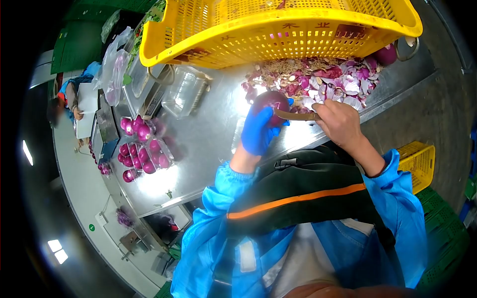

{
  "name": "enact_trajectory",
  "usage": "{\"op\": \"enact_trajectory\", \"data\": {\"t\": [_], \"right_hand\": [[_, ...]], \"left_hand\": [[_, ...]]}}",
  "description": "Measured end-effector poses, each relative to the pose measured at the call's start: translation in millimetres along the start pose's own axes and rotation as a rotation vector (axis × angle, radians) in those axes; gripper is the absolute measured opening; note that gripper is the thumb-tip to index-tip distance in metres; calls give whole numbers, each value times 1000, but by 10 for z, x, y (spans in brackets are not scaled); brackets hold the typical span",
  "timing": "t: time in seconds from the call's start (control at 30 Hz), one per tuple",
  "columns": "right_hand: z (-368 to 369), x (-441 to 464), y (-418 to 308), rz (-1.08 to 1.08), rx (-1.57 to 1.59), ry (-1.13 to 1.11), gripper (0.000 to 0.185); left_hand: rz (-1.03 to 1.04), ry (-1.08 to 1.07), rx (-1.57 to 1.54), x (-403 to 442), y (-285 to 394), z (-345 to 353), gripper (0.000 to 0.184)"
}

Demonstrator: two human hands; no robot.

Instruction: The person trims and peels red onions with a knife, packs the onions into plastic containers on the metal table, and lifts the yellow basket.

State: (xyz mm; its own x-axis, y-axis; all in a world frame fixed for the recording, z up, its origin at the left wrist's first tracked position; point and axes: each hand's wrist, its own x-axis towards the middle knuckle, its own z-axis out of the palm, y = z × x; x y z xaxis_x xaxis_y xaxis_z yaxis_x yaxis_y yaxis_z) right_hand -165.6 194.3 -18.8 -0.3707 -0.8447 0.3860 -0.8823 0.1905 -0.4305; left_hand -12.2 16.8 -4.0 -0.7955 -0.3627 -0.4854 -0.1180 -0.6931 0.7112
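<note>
A red onion (271,103) rests in my left hand (257,130), which wears a blue glove with its fingers wrapped round the onion's underside. My bare right hand (339,122) grips a knife (296,115); most of the handle is hidden by the fingers. The knife's blade points left, and its tip lies against or just in front of the onion's right side. Behind both hands spreads a heap of onion peels (338,84) and dry roots on the metal table (208,144).
A large yellow basket (278,37) stands at the table's back, with another onion (385,54) by its right corner. Packed onions (144,156) sit in clear trays at left, near empty clear trays (185,92). A yellow crate (417,166) is at right. Another person (69,99) is far left.
</note>
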Motion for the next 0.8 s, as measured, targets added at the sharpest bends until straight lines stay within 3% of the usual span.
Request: {"op": "enact_trajectory", "data": {"t": [0.17,0.37,0.6,0.73,0.8], "right_hand": [[36,14,30,-39,-55,84,17],[127,-42,33,28,-80,94,24],[494,-114,-135,355,402,50,24],[338,104,9,781,578,-307,29],[237,169,-140,618,597,-215,32]], "left_hand": [[29,44,107,-45,63,71,57],[94,16,231,-3,14,27,58],[76,39,285,39,-16,-94,62],[46,98,251,-21,-116,-16,63],[65,79,286,11,-103,-61,60]]}}
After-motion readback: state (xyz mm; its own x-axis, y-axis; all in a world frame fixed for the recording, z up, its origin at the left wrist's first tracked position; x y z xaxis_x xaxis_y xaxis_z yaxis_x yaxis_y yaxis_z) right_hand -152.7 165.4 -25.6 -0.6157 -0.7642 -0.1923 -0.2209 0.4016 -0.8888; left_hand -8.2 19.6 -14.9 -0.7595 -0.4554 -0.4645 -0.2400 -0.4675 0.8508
